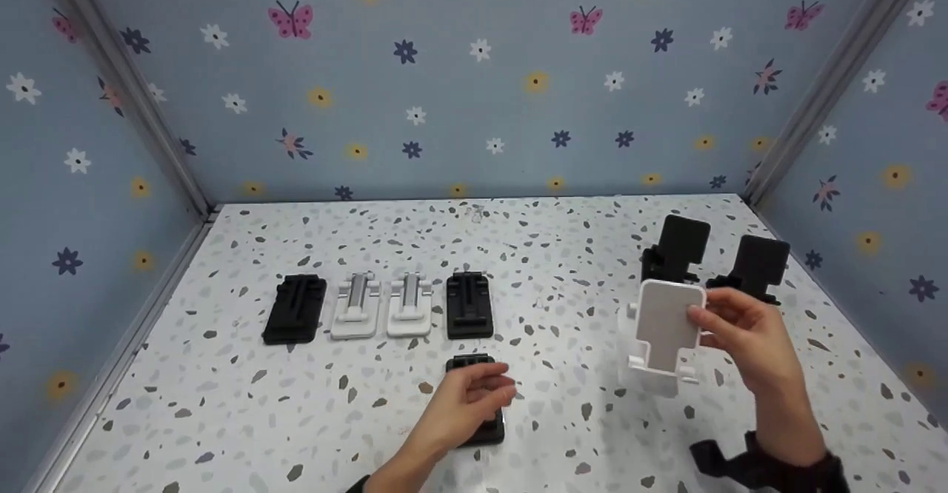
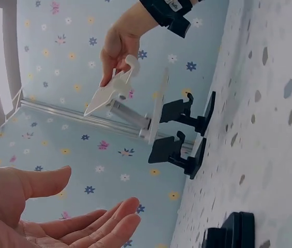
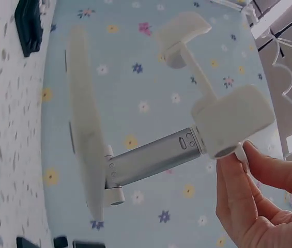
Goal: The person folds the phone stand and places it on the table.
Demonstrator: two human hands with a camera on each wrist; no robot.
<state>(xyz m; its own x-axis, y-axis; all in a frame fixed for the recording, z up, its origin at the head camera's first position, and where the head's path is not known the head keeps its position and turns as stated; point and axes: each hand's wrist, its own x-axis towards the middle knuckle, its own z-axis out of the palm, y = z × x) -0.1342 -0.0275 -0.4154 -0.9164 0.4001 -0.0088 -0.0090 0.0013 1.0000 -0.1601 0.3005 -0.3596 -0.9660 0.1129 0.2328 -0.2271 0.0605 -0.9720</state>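
The white stand [image 1: 670, 337], unfolded, is in the right hand [image 1: 755, 337], above the right part of the table [image 1: 555, 382]; in the right wrist view a strip of wall [image 3: 138, 67] separates its base [image 3: 86, 124] from the tabletop. The governing relation is that of plate to fingertips: the plate [image 1: 659, 315] lies to the left of the right fingers, which meet it along its right edge, the thumb on the front face and the others behind. Its long axis stands nearly upright in the head view, the top leaning slightly away, while the silver arm [image 3: 153, 157] joins it to the base below. The right fingers are closed to the thickness of the plate, in a pinch; how firm the pinch is cannot be told. The left hand [image 1: 463, 408] is the farther one, well apart on the stand's left; its fingers are loosely bent, the thumb is separated from them, and nothing is held. Beneath it in the head view lies a folded black stand [image 1: 485, 434], partly hidden. Beyond the white stand are two unfolded black stands, the rear one [image 1: 685, 241] and the right one [image 1: 761, 263], both with raised plates. Farther left, four folded stands form a row: black [image 1: 296, 308], white [image 1: 355, 308], white [image 1: 409, 308] and black [image 1: 470, 304]. Relative to the fingers, the white stand thus extends leftward and downward from the grasped edge.
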